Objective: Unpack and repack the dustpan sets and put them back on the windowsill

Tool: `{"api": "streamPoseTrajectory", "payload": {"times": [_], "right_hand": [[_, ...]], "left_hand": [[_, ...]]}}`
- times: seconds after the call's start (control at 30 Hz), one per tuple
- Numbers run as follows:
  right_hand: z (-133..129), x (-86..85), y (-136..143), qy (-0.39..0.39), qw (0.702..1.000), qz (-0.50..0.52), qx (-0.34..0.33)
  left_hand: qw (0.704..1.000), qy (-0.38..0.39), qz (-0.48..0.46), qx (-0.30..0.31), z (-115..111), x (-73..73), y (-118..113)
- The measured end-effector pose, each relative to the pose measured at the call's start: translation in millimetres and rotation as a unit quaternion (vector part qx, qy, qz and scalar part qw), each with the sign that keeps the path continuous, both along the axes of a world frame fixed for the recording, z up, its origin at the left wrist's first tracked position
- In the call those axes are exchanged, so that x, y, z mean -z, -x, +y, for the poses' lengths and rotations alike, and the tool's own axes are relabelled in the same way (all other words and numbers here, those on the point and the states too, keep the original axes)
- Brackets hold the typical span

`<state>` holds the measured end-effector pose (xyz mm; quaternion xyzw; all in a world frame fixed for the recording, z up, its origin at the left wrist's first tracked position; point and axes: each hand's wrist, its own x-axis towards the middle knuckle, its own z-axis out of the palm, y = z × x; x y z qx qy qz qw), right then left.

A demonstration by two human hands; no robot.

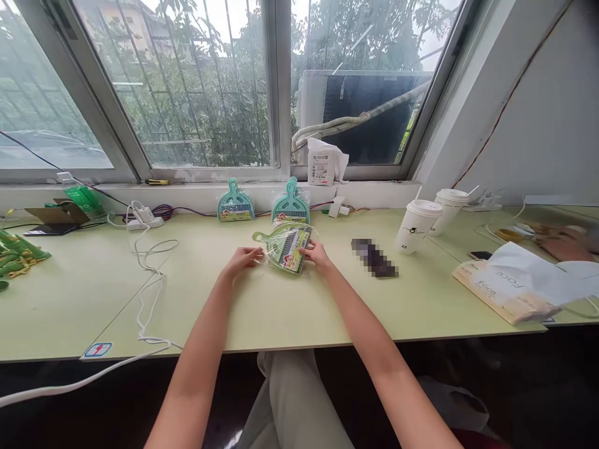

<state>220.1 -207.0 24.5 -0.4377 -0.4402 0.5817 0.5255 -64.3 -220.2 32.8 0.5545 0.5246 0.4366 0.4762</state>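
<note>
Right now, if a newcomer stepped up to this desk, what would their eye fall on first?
Most likely the plastic-wrapped green dustpan at the desk's middle, held at its edge by the right hand, with the left hand close beside it. Behind it, more green dustpans stand below the windows. To the right, two white lidded cups stand out.

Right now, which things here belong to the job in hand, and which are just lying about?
In the job:
wrapped dustpan, between left hand and right hand
likely the similar dustpans behind

Lying about:
white cups
tissue pack
green bottle
</note>
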Motion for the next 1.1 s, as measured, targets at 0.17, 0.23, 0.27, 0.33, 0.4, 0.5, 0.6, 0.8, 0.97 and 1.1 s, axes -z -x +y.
{"api": "streamPoseTrajectory", "payload": {"times": [0.17,0.23,0.27,0.33,0.4,0.5,0.6,0.8,0.97,1.1], "right_hand": [[-1.6,-6.3,4.5,-0.009,0.999,-0.022,-0.044],[-1.7,-8.5,4.6,-0.011,0.998,-0.018,-0.053],[-1.6,-9.1,3.9,-0.012,0.999,-0.014,-0.05],[-0.6,-9.4,0.7,-0.012,0.999,-0.002,-0.032],[1.3,-8.5,-5.0,-0.01,1.0,0.011,-0.005],[5.5,-6.6,-15.5,-0.008,0.998,0.043,0.051],[9.2,-4.6,-22.1,0.004,0.992,0.08,0.095],[8.1,-0.4,-11.5,0.001,0.995,0.068,0.07],[1.1,-0.6,8.3,-0.013,0.995,0.09,0.036],[-2.7,-3.4,12.4,-0.034,0.998,0.061,0.007]], "left_hand": [[0.999,-0.038,0.009,-0.013,5.2,6.7,-6.7],[0.999,-0.047,0.007,-0.027,8.5,8.4,-1.7],[0.998,-0.051,0.007,-0.03,10.5,9.3,1.4],[0.997,-0.057,0.008,-0.053,15.0,11.3,9.3],[0.991,-0.061,0.02,-0.119,19.4,13.4,21.4],[0.948,-0.061,0.071,-0.304,22.3,15.8,46.2],[0.886,-0.044,0.129,-0.444,17.9,17.1,65.7],[0.85,-0.107,0.212,-0.471,2.9,9.9,48.6],[0.949,-0.142,0.113,-0.256,5.5,-1.3,-7.3],[0.995,-0.034,-0.076,0.051,5.6,6.3,-56.9]]}}
